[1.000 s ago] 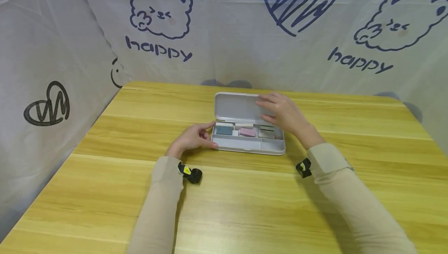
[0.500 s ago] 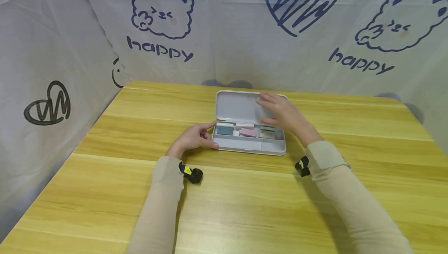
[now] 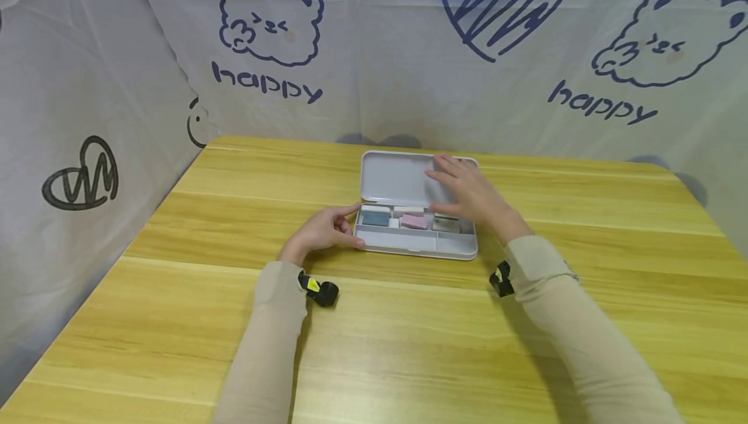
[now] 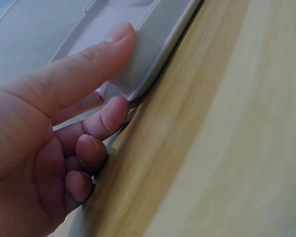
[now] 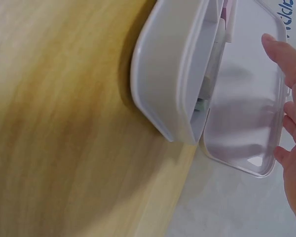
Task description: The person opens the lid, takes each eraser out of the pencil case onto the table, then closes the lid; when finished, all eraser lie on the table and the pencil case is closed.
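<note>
A white pencil case (image 3: 397, 242) stands on the table with its lid (image 3: 386, 177) raised. Small eraser-like blocks fill its back compartments: a blue-grey block (image 3: 376, 218), a pink block (image 3: 413, 221), a greyish block (image 3: 446, 224) and several whitish ones. The front compartments hold nothing visible. My left hand (image 3: 320, 229) grips the case's left end, thumb at the front corner, index finger at the back corner. Spread fingers of my right hand (image 3: 472, 195) are in front of the lid's right part; the right wrist view shows the fingertips (image 5: 281, 154) near the lid's edge. Contact is unclear.
The wooden table (image 3: 409, 346) extends around the case on all sides. Behind it hangs a white cloth (image 3: 386, 86) with printed drawings, and another cloth side (image 3: 117, 99) runs along the left. A small black camera (image 3: 323, 293) sits on the left wrist.
The lid tilted slightly further up and back, then stayed still. My right hand has since shifted a little left and lower across the lid. My left hand keeps its place.
</note>
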The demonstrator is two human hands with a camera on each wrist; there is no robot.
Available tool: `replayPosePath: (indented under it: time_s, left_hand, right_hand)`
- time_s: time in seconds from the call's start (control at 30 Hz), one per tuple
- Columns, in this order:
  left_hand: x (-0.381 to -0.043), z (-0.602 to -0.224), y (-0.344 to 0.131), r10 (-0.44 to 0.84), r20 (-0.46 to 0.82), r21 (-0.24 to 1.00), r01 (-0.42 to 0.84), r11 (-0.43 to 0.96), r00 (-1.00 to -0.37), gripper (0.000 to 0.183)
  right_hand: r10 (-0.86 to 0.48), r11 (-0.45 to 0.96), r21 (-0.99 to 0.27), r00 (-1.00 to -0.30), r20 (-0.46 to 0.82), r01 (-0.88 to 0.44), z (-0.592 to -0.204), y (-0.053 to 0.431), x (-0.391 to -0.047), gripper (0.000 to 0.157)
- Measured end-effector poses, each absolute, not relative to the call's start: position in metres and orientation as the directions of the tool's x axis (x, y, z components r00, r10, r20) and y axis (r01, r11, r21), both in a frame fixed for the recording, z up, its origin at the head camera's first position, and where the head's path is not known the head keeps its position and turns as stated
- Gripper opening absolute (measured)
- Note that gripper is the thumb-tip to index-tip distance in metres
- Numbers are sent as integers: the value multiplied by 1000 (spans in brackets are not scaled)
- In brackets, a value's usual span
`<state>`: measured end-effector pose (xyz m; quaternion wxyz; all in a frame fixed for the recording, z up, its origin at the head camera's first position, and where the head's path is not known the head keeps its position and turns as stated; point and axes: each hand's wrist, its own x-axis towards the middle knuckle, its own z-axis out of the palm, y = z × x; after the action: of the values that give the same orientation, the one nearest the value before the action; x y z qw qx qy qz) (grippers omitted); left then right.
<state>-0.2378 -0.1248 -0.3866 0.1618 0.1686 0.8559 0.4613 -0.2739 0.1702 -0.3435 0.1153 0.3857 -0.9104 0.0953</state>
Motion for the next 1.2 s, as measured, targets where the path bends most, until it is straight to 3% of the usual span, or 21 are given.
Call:
replayPosePath:
  time_s: [0.57, 0.83, 1.0, 1.2]
  left_hand:
    - [-237, -385, -125, 430, -127, 851, 125, 510, -894, 84]
    - [-238, -386, -125, 437, -129, 850, 127, 511, -890, 84]
    - [-239, -386, -125, 444, -125, 854, 132, 504, -887, 83]
    - [-238, -386, -125, 449, -125, 854, 135, 503, -885, 83]
  right_hand:
    - [-685, 603, -8, -523, 507, -798, -349, 173, -268, 53]
    - [-651, 547, -30, -448, 613, -836, -355, 178, -262, 42]
    - [-642, 555, -51, -466, 608, -831, -359, 185, -254, 40]
    - [-612, 603, -131, -562, 556, -787, -360, 192, -246, 38]
